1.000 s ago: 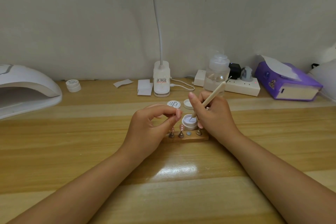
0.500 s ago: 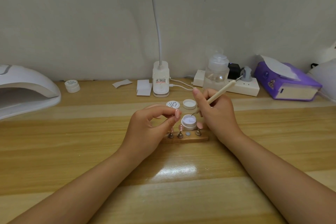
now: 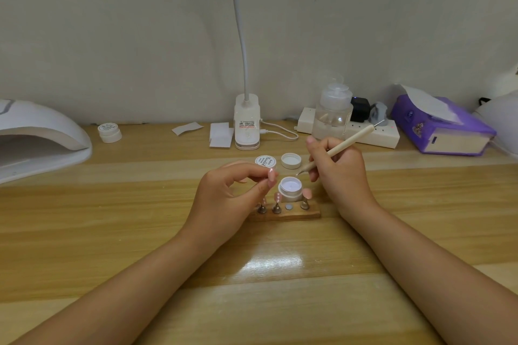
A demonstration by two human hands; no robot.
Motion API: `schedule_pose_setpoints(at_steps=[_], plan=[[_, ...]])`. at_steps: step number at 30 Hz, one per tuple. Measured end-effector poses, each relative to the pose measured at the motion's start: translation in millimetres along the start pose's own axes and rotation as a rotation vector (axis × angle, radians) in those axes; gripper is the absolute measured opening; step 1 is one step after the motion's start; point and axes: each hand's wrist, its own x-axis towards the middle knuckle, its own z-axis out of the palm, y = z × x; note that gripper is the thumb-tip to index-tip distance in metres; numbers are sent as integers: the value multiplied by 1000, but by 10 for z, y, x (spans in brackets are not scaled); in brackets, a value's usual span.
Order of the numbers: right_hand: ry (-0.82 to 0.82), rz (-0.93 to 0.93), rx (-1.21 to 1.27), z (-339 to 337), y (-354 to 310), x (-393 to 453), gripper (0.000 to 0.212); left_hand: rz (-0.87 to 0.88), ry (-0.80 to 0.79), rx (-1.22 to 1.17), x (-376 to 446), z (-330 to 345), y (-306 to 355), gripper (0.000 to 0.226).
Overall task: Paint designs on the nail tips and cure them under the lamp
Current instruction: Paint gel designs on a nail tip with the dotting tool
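Observation:
My left hand (image 3: 229, 193) pinches a pink nail tip (image 3: 272, 175) between thumb and forefinger, just left of an open white pot of pale lilac gel (image 3: 291, 189). My right hand (image 3: 337, 173) grips a cream dotting pen (image 3: 340, 145) like a pencil, its tip hanging just above the pot's right rim. In front of the pot lies a wooden stand (image 3: 286, 214) with metal pegs, some of them carrying pink nail tips. The white curing lamp (image 3: 36, 137) sits at the far left of the table.
The pot's lid (image 3: 291, 161) and a second closed pot (image 3: 265, 161) lie behind the open pot. Further back are another small pot (image 3: 110, 132), paper scraps (image 3: 221, 134), a desk lamp base (image 3: 247, 126), a pump bottle (image 3: 333, 112), a power strip (image 3: 378, 136) and a purple tissue box (image 3: 440, 126).
My right hand has lifted the pen's tip out of the gel pot and drawn back to the right. My left hand has stayed where it was with the nail tip.

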Motion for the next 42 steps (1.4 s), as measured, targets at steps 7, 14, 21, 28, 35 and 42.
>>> schedule_pose_setpoints(at_steps=[7, 14, 21, 28, 35, 42], plan=[[-25, 6, -46, -13, 1, -16, 38, 1, -8, -1, 1, 0, -10, 8], [-50, 1, -81, -11, -8, -31, 37, 18, -17, -13, 5, -4, -24, 10], [2, -95, -26, 17, -102, -57, 33, 13, -28, -26, 8, -1, -33, 10], [-28, -167, 81, 120, -405, -120, 34, 84, -34, -7, 18, 1, -54, 15], [-121, -122, 106, 206, -424, -204, 45, 89, -38, -22, 22, 2, -63, 20], [-148, -130, 65, 228, -408, -216, 34, 93, -27, -21, 18, 11, -68, 24]])
